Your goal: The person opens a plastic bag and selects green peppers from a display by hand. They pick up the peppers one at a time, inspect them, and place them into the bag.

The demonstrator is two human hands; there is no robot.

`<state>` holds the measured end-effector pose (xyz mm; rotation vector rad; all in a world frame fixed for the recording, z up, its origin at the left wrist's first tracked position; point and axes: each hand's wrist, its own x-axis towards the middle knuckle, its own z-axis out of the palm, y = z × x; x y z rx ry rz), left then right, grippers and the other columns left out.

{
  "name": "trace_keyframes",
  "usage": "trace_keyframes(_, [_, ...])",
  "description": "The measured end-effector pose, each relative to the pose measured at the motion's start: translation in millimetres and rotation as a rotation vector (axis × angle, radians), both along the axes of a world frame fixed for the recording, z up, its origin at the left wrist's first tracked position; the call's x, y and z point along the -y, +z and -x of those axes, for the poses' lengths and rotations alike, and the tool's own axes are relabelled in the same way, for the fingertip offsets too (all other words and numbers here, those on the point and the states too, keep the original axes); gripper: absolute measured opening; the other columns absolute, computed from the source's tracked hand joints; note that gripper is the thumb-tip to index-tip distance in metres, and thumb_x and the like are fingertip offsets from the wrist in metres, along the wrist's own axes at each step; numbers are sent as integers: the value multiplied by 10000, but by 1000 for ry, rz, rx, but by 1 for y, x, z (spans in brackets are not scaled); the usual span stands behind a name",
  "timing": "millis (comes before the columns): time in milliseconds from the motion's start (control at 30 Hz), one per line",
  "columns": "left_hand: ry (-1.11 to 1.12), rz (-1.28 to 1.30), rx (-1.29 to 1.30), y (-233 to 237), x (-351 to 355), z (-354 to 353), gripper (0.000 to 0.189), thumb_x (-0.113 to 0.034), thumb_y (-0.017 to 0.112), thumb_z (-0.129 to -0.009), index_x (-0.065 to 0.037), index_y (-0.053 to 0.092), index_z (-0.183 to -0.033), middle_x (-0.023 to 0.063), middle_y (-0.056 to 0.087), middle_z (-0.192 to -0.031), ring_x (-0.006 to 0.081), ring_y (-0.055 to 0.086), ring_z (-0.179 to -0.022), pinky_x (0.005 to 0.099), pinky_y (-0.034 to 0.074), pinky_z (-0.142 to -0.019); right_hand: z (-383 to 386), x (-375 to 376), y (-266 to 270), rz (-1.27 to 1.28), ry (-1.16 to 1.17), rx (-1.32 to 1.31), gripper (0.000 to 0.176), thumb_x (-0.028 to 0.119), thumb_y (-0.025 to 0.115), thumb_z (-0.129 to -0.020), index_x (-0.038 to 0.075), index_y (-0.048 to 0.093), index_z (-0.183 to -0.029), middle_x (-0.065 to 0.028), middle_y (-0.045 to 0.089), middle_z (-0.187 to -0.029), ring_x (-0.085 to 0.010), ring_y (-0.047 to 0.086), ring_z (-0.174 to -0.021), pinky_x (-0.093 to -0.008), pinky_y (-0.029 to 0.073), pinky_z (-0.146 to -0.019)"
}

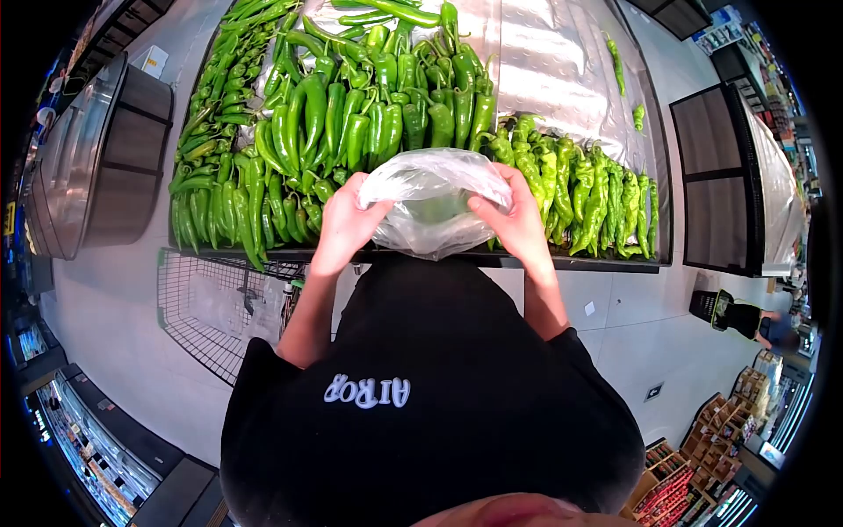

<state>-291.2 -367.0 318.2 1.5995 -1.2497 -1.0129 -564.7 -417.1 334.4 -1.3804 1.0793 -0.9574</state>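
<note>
A clear plastic bag (430, 230) hangs between my hands in front of my chest, its mouth spread wide. My left hand (349, 220) pinches the bag's rim on the left, thumb inside the opening. On the other side my right hand (516, 215) grips the rim the same way. Through the thin film a greenish tint shows. Just beyond the bag lie piled large green peppers (386, 123). Lighter, wrinkled green peppers (590, 198) lie to the right of my right hand, and long slim green peppers (219, 206) to the left.
The peppers rest on a display stand (571, 70) with a silvery lining and dark edge. A wire shopping cart (206, 307) stands at my left. Dark-sided display bins (720, 176) flank the stand. Farther right a person (746, 321) is in the aisle, near wooden shelves (716, 430).
</note>
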Motion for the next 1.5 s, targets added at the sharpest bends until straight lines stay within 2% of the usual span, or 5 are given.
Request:
trace_keyframes(100, [-66,20,-404,5,-4,23,377,-116,838,-777,-12,662,-1094,67,691,-1023,127,636,-925,307,514,-834,-8,-14,-1,-8,1,-35,422,-11,762,-869,30,596,-1254,-13,646,-1055,-96,601,-935,-258,500,-845])
trace_keyframes(433, [-283,1119,313,7,-30,3,180,-93,754,-644,-77,582,-698,125,664,-1010,301,639,-872,393,542,-753,26,-20,-8,1147,-408,73,305,85,760,-856,60,487,-724,-72,483,-819,-260,551,-726,-421,553,-669])
trace_keyframes(667, [169,764,447,16,-30,-6,237,-106,731,-698,-57,500,-709,97,585,-973,276,554,-874,330,449,-770,25,-33,13,923,-409,-488,180,65,718,-777,50,546,-829,-122,603,-932,-263,588,-833,-359,481,-776])
trace_keyframes(933, [-172,-429,353,9,-37,-49,154,-113,670,-789,-53,674,-930,118,731,-846,257,711,-781,359,536,-749,58,-49,3,-144,127,-442,329,-58,649,-750,27,689,-1065,-28,701,-847,-75,546,-662,-239,446,-617])
trace_keyframes(1500, [-534,-88,251,31,-83,-23,322,-145,758,-838,0,654,-1106,176,714,-994,337,700,-942,391,535,-844,50,-73,41,165,558,-604,487,194,803,-835,38,630,-1263,-173,668,-1222,-373,625,-1163,-420,502,-1000])
